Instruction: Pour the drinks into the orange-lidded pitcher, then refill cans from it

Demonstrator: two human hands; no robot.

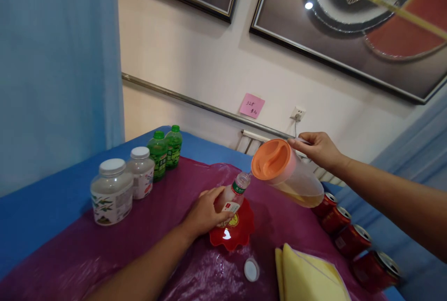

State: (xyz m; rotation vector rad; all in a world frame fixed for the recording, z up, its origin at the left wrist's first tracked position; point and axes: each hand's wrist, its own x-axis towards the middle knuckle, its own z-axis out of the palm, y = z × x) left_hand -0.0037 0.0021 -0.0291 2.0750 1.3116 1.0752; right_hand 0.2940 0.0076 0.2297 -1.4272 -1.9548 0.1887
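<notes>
My left hand is wrapped round a clear plastic bottle with a green and white label, its uncapped mouth tilted up to the right. Beneath the bottle lies a red scalloped plate. My right hand grips the handle of a clear pitcher with an orange lid. The pitcher is tipped left, its lid edge at the bottle's mouth, and yellowish liquid lies along its lower side. I cannot make out clearly how much liquid passes between them. A white cap rests on the purple cover near the plate.
Two white-lidded jars and two green bottles stand at the left. Several red cans line the right edge. A folded yellow cloth lies in front, on the purple table cover. Behind are a wall rail and blue curtains.
</notes>
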